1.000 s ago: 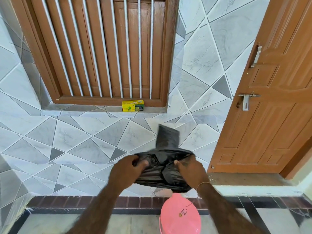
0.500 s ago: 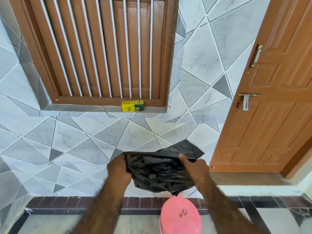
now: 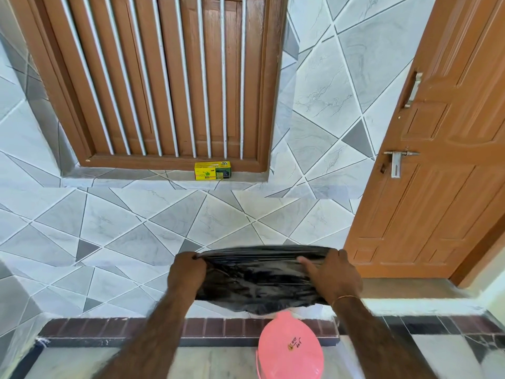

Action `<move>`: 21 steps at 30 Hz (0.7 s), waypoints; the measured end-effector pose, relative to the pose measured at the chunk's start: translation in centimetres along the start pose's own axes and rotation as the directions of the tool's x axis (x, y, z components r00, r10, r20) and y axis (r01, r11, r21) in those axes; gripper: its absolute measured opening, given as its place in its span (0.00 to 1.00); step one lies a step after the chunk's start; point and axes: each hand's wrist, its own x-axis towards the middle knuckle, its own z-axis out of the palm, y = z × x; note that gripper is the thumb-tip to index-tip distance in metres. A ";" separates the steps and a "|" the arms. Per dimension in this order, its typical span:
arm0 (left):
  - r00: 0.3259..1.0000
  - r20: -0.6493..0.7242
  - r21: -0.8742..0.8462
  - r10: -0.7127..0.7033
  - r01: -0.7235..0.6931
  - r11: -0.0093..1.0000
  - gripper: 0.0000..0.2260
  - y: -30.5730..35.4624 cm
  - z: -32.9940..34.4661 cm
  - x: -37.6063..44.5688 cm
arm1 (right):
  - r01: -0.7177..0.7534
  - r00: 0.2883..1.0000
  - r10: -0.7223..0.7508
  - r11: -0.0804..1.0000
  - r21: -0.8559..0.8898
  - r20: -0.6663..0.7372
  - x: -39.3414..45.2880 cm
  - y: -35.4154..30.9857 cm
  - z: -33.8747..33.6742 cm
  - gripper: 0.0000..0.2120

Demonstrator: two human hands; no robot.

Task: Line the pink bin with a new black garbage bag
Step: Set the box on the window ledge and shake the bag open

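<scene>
1. The black garbage bag hangs stretched between both hands, just above the pink bin on the near floor.
2. The bin's lid looks closed, so the bag cannot go in yet.
3. Left hand and right hand fingers pinch the top edge; thin film may slip or tear.

A wooden window with white vertical bars is set in a wall of grey and white tiles. On the sill at its lower edge, toward the right corner, stands a small yellow box. To the right of the window hangs a brown wooden door with a metal lever handle. Below the window, a strip of dark red-brown tiles runs along the wall's foot.
</scene>
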 end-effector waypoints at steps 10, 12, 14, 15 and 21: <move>0.992 0.047 -0.371 0.117 -0.091 0.924 0.14 2.6 -0.1 -1.6 | -0.213 0.975 0.221 0.935 0.283 0.004 1.6 0.3 1.3 0.13; 0.963 0.058 -0.098 0.263 -0.257 0.961 0.10 2.4 -0.3 -1.6 | -0.173 0.980 0.191 0.957 0.234 -0.056 1.7 0.4 0.6 0.19; 0.935 0.087 -0.027 0.344 -0.343 0.939 0.08 2.9 -0.5 -2.0 | -0.009 0.976 0.036 0.992 0.127 -0.217 0.8 -0.3 -0.3 0.27; 0.928 0.085 -0.040 0.362 -0.360 0.932 0.08 3.3 -0.4 -2.1 | 0.122 0.941 -0.091 0.990 0.075 -0.327 0.1 -1.1 -0.8 0.29; 0.871 0.099 -0.017 0.482 -0.483 0.876 0.07 4.8 0.2 -2.9 | 0.559 0.737 -0.557 0.821 -0.119 -0.384 -2.4 -7.1 -0.6 0.39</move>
